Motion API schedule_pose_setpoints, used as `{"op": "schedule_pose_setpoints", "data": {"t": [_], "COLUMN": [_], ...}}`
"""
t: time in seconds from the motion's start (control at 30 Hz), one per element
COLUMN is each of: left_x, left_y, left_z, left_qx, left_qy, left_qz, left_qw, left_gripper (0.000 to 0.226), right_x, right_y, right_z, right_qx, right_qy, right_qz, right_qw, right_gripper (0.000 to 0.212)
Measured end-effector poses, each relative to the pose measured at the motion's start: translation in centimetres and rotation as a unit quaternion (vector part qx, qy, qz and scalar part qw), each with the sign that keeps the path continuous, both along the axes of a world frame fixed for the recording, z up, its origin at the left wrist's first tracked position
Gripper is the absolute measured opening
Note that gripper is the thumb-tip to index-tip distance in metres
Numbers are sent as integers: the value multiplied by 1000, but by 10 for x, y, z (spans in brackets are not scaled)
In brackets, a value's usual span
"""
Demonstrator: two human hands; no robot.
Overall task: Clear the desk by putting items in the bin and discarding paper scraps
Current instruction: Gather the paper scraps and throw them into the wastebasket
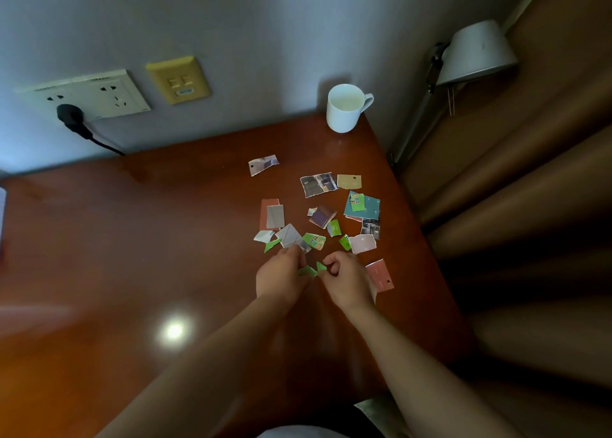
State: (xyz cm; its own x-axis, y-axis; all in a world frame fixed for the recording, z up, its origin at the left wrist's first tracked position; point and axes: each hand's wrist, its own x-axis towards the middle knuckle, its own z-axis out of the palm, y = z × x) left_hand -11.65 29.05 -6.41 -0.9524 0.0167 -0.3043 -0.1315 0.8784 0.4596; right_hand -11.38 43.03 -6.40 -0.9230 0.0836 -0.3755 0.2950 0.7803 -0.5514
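Several torn paper scraps in green, teal, pink and grey lie scattered over the right part of the brown wooden desk. Both hands hover just above the desk at the near edge of the pile. My left hand pinches a small green scrap between its fingertips. My right hand, fingers curled, pinches another small green scrap right beside it. The two green pieces sit almost touching between the hands. A pink scrap lies partly under my right hand. No bin is in view.
A white mug stands at the desk's far right corner by the wall. A silver lamp hangs over brown padded panels to the right. Wall sockets with a black plug are at the left.
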Motion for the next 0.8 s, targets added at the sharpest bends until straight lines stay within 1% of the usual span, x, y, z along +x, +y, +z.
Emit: {"op": "schedule_pose_setpoints", "data": {"t": [0.1,0.17,0.2,0.27,0.3,0.37,0.43,0.47,0.5,0.53,0.57,0.6,0.63,0.67,0.7,0.73,0.77,0.8], "left_x": [3,4,4,2,0,-1,-5,-7,-10,-12,-14,-16,-18,-19,-20,-22,-24,-26], "left_y": [-1,-2,-3,-7,-10,-12,-14,-16,-16,-18,-19,-22,-24,-27,-31,-34,-36,-38], "left_z": [-2,-5,-6,-7,-6,-1,4,7,12,16,18,20,20,20,18,15,14,11], "left_qx": [44,123,173,271,319,402,452,468,482,493,504,517,530,538,541,540,536,527], "left_qy": [-6,-18,-24,-43,-59,-89,-115,-124,-132,-141,-147,-154,-160,-167,-173,-176,-174,-168], "left_qz": [18,68,107,187,225,303,376,406,432,457,482,505,522,531,533,532,524,509], "left_qw": [999,990,979,943,919,860,801,775,751,727,701,674,649,633,627,628,639,659], "left_gripper": [18,13,11,10,9,7,5,6,8,9,11,13,15,16,16,17,19,22], "right_x": [-1,-2,-2,-3,-3,-4,-6,-7,-9,-11,-13,-16,-19,-23,-26,-30,-32,-35], "right_y": [-5,-6,-7,-8,-9,-10,-12,-14,-17,-19,-21,-23,-25,-27,-29,-31,-33,-37], "right_z": [-1,-1,-1,0,2,1,0,0,1,3,7,12,15,18,20,22,22,22], "right_qx": [15,37,45,58,64,74,66,38,-19,-98,-181,-253,-310,-357,-398,-431,-452,-461], "right_qy": [3,9,10,5,2,1,-1,-7,-18,-34,-52,-76,-103,-129,-153,-170,-182,-187], "right_qz": [-3,-2,-1,3,4,13,21,10,-19,-68,-125,-179,-221,-251,-270,-283,-297,-311], "right_qw": [1000,999,999,998,998,997,998,999,999,992,974,948,919,890,863,840,821,810], "right_gripper": [17,16,14,10,7,1,7,9,11,12,11,11,13,18,21,22,21,22]}}
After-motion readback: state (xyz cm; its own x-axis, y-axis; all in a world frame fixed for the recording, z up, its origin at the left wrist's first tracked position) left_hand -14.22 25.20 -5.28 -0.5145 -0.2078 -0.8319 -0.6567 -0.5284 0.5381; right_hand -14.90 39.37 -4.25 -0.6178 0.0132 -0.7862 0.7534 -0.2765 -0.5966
